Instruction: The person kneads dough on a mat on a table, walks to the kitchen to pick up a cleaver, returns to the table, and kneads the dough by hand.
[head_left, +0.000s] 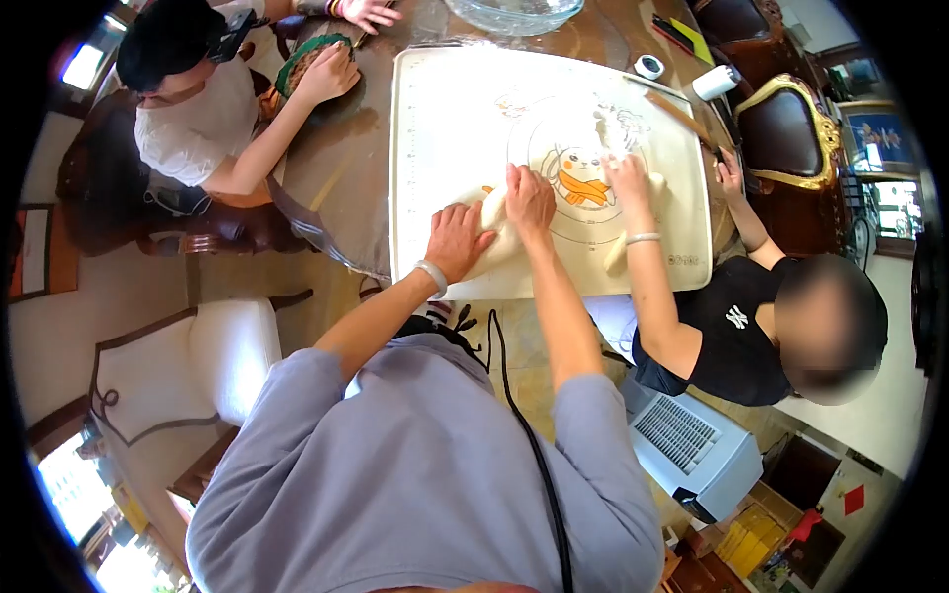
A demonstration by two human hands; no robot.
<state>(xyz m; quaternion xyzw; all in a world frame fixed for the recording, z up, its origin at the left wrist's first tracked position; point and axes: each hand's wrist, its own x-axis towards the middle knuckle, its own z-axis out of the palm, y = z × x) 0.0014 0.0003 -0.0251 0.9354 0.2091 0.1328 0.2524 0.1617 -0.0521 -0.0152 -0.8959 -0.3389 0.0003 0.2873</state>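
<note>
A pale lump of dough lies near the front edge of the white printed kneading mat. My left hand, with a pale bracelet at the wrist, presses over its left side, fingers curved around it. Closed on the upper right part of the dough is my right hand, its knuckles up. Some of the dough is hidden under both hands. A rabbit drawing with an orange scarf is printed on the mat just beyond my right hand.
At right, a co-worker's hand works on the mat beside a dough strip. A rolling pin lies toward the far right corner. Another person holds a green bowl at left. A glass bowl stands behind the mat.
</note>
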